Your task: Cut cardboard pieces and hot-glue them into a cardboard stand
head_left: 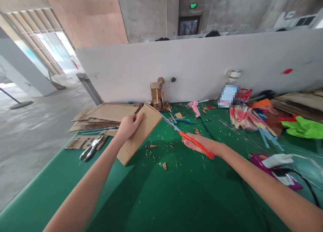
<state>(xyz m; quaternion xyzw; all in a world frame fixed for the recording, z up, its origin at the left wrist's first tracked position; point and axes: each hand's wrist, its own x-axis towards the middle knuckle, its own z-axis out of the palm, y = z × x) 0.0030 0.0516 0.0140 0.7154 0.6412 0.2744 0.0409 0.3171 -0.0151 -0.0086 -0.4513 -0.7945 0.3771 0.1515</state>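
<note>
At green table [156, 198], clamping cardboard [140, 134] in left hand [128, 126], red-handled scissors [195, 143] in closed right hand [205, 142], apparently mid-trim given loose scraps [165, 165], can't tell remainder.

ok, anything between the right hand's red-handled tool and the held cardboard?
Nothing visible: the red-handled tool in the right hand has its tip right by the corner of the cardboard piece in the left hand; contact unclear. Teal-handled pliers lie behind the tool, outside that gap.
</note>
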